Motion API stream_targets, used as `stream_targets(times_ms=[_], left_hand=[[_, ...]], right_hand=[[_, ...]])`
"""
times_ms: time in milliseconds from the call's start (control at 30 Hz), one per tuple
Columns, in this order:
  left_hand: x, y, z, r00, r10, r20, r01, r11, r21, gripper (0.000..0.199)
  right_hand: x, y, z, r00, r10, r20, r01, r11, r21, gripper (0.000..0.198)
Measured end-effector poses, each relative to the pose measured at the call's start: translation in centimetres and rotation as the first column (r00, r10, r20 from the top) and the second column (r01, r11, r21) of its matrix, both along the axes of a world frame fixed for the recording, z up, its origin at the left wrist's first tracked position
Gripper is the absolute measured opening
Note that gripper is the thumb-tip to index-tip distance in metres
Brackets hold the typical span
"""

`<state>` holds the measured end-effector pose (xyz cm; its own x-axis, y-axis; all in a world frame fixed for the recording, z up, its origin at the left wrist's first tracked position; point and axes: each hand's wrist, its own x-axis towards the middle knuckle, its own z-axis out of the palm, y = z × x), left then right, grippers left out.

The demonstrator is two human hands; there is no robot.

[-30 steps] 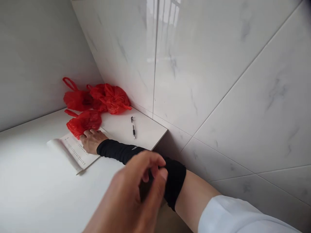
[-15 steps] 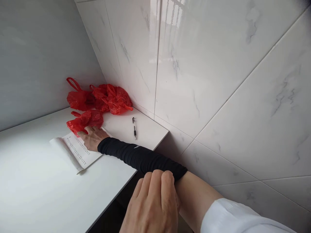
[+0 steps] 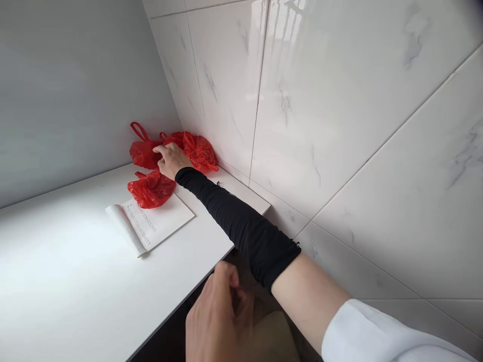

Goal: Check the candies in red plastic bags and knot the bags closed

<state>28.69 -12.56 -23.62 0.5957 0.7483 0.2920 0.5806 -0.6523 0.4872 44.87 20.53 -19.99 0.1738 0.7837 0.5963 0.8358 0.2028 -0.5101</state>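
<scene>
My right hand (image 3: 172, 160) is stretched out over the table among red plastic bags, its index finger extended and the others partly hidden. Just below it lies one small red bag (image 3: 151, 190), resting on the top of an open notebook (image 3: 177, 216) with handwritten lines. Behind the hand are a red bag with an upright handle loop (image 3: 143, 155) and a crumpled red bag (image 3: 199, 151). A black arm sleeve (image 3: 241, 226) covers my right forearm. Low in the view, my left hand (image 3: 217, 317) is curled closed beside the table edge, somewhat blurred, with nothing visible in it.
The white table (image 3: 56, 281) meets a grey panel (image 3: 75, 85) at the back. Marble-patterned tiles (image 3: 320, 110) cover the wall on the right. A pen (image 3: 219, 184) is mostly hidden behind the sleeve.
My right hand has moved from the small bag on the notebook up to the bags behind it. My left hand has come away from the sleeve's upper edge and turned. The view has shifted slightly.
</scene>
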Motion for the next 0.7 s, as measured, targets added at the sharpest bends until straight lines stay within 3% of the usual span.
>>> stream_targets(times_ms=[67, 133, 233, 333, 400, 467, 600, 700], left_hand=[[0.3, -0.5, -0.3, 0.994, 0.025, 0.104, -0.008, 0.987, -0.16, 0.008], [0.8, -1.3, -0.6, 0.971, -0.008, 0.239, 0.062, 0.974, -0.22, 0.003], [1.1, -1.8, -1.2, 0.935, -0.081, 0.345, 0.137, 0.98, -0.142, 0.01], [1.0, -1.4, -1.8, 0.934, -0.132, 0.331, 0.163, 0.984, -0.068, 0.012], [1.2, -1.1, -2.1, 0.955, -0.081, 0.284, 0.111, 0.99, -0.092, 0.008], [1.8, -0.6, -2.2, 0.968, 0.001, 0.251, 0.052, 0.977, -0.205, 0.004], [4.3, 0.2, -2.5, 0.934, 0.141, 0.329, 0.039, 0.873, -0.486, 0.007], [5.6, 0.0, -2.7, 0.929, 0.136, 0.344, 0.049, 0.876, -0.479, 0.013]], right_hand=[[0.7, 0.2, 0.3, 0.998, -0.03, -0.051, 0.029, 1.0, -0.009, 0.036], [1.0, 0.3, 0.2, 0.995, -0.051, -0.091, 0.049, 0.999, -0.025, 0.035], [1.3, 0.2, -0.3, 0.989, -0.068, -0.134, 0.062, 0.997, -0.049, 0.035], [1.4, 0.2, -0.8, 0.985, -0.068, -0.158, 0.058, 0.996, -0.063, 0.033], [1.5, 0.2, -1.0, 0.984, -0.062, -0.164, 0.051, 0.997, -0.066, 0.03], [1.6, 0.4, -1.2, 0.984, -0.059, -0.169, 0.047, 0.996, -0.071, 0.028], [1.7, 0.7, -1.0, 0.983, -0.067, -0.169, 0.053, 0.995, -0.085, 0.028], [1.3, 1.1, -0.8, 0.986, -0.073, -0.147, 0.061, 0.994, -0.088, 0.028]])
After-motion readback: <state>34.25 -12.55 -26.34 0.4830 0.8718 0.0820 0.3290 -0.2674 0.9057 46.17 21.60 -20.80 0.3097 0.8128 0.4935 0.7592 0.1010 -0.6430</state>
